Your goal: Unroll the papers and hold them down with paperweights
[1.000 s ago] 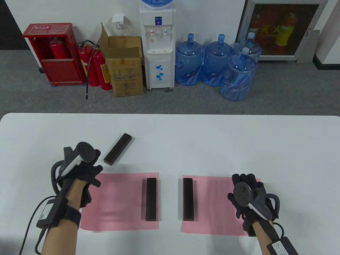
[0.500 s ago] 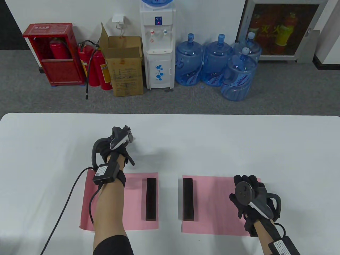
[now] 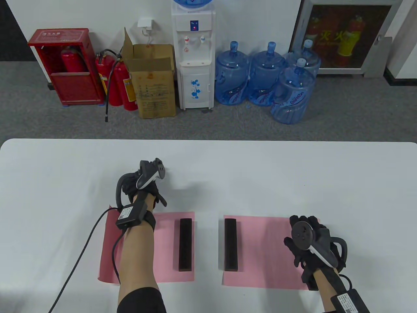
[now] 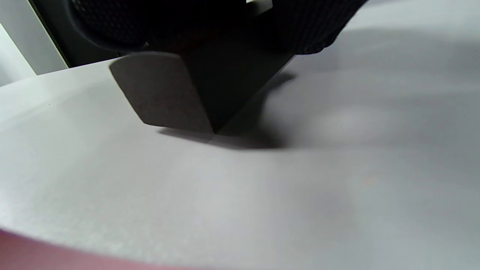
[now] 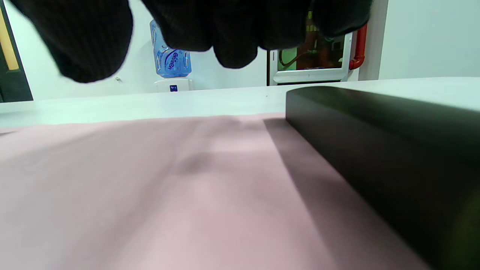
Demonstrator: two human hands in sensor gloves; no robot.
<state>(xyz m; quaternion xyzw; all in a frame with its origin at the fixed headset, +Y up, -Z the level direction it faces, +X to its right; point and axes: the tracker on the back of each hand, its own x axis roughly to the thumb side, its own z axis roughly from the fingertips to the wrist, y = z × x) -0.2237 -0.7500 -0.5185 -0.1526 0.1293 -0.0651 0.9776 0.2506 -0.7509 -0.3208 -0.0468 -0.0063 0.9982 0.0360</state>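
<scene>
Two pink papers lie flat on the white table [image 3: 247,169], the left paper [image 3: 164,251] and the right paper [image 3: 264,251]. A dark paperweight [image 3: 185,244] lies on the left paper's right edge, and another [image 3: 231,244] on the right paper's left edge. My left hand [image 3: 143,182] is beyond the left paper and grips a third dark paperweight [image 4: 168,93]. That paperweight is tilted, with one end edge on the table. My right hand [image 3: 309,241] is over the right paper's right edge with its fingers spread. The right wrist view shows a fourth paperweight [image 5: 375,150] on that paper [image 5: 168,187] beside my fingers.
The table's far edge [image 3: 208,140] is well beyond both hands. On the floor behind it stand a water dispenser [image 3: 194,55], blue bottles [image 3: 264,75], a cardboard box [image 3: 153,81] and fire extinguishers [image 3: 117,81]. My left forearm lies across the left paper.
My left hand left the left paper's left edge, reached forward to the loose paperweight and took hold of it. My right hand shifted slightly to the right.
</scene>
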